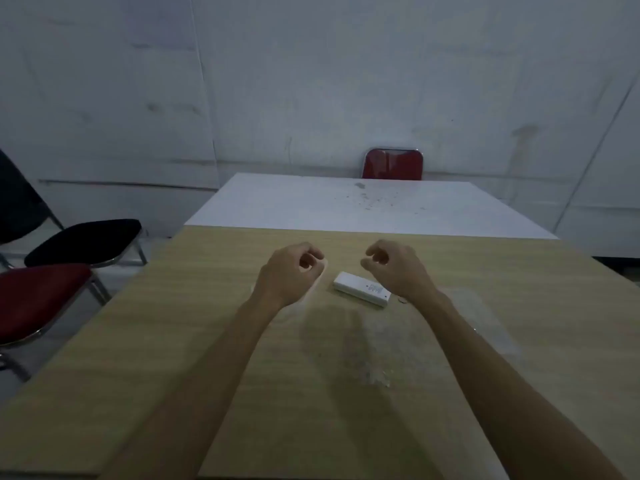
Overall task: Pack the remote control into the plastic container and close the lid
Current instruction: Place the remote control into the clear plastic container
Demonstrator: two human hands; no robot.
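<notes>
A white remote control (362,289) lies flat on the wooden table (207,341), angled with its near end to the right. My left hand (291,271) hovers just left of it, fingers curled in, nothing visible in them. My right hand (394,268) hovers over the remote's right end, fingers curled the same way. Faint outlines of clear plastic (485,317) show on the table to the right of my right forearm and below the remote. I cannot tell the container's shape, or whether either hand touches it.
A white table (346,206) butts against the far edge of the wooden one, with a red chair (393,164) behind it. To the left stand a black-seated chair (86,240) and a red-seated chair (38,299). A grey wall closes off the back.
</notes>
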